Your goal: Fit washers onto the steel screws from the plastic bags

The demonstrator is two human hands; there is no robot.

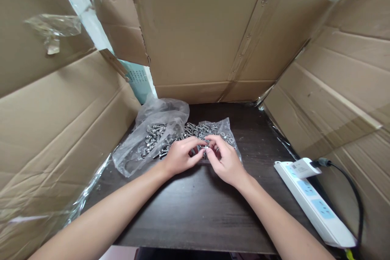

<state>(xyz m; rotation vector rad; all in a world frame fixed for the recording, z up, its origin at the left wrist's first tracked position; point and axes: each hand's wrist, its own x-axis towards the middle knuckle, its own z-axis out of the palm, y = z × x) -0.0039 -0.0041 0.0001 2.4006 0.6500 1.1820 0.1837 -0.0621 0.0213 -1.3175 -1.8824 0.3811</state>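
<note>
Small metal piece point(206, 148) — pinched between nearly closed left hand point(183, 155) and right hand point(225, 159) — close to loose bolts point(192, 129) on clear plastic point(226, 124) atop dark table point(189, 207).

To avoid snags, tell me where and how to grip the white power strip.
Grip the power strip around its middle, across its narrow width, from above and left. That seems best: it is long and slim, a white block sits over its far end, and the black cable and cardboard wall lie to its right.
</note>
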